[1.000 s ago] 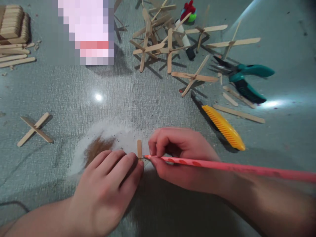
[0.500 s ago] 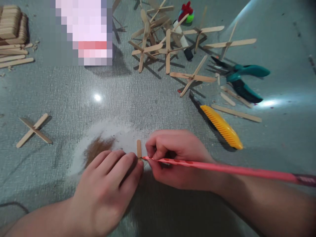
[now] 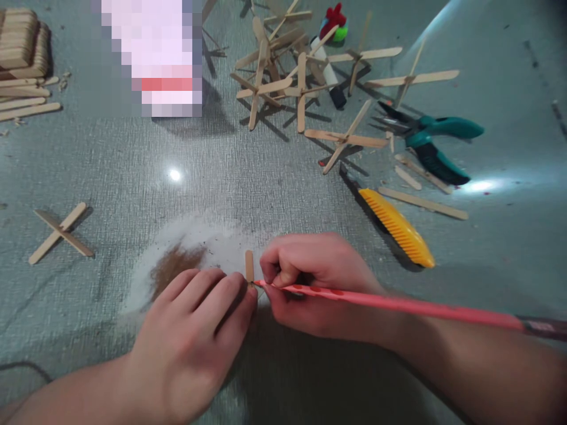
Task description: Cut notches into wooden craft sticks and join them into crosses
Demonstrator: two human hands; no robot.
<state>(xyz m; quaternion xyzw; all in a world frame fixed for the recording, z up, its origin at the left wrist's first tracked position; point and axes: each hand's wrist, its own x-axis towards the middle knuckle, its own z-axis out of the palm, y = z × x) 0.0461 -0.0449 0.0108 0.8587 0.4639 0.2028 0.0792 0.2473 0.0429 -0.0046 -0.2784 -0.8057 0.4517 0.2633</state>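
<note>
Low in the middle, my left hand (image 3: pixel 195 330) is closed on a wooden craft stick (image 3: pixel 248 265), whose rounded upper end sticks out past the fingertips. The rest of the stick is mostly hidden by the hand. My right hand (image 3: pixel 314 283) pinches a red pencil (image 3: pixel 398 303) close to its point. That point touches the stick at my left fingertips. The pencil's long shaft runs back to the right over my forearm. A whitish patch with brown dust (image 3: pixel 177 265) lies on the table just beyond my left hand.
Crossed craft sticks (image 3: pixel 62 232) lie at left, with stacked sticks (image 3: pixel 20 41) behind. Several joined stick crosses (image 3: pixel 301 91) stand at the back around a glue stick (image 3: pixel 328 71). A yellow utility knife (image 3: pixel 396 227), green-handled pliers (image 3: pixel 425 133) and stick offcuts (image 3: pixel 423 203) lie at right.
The back end of the pencil has tipped slightly lower, while its point stays at the stick. My left hand has hardly moved.
</note>
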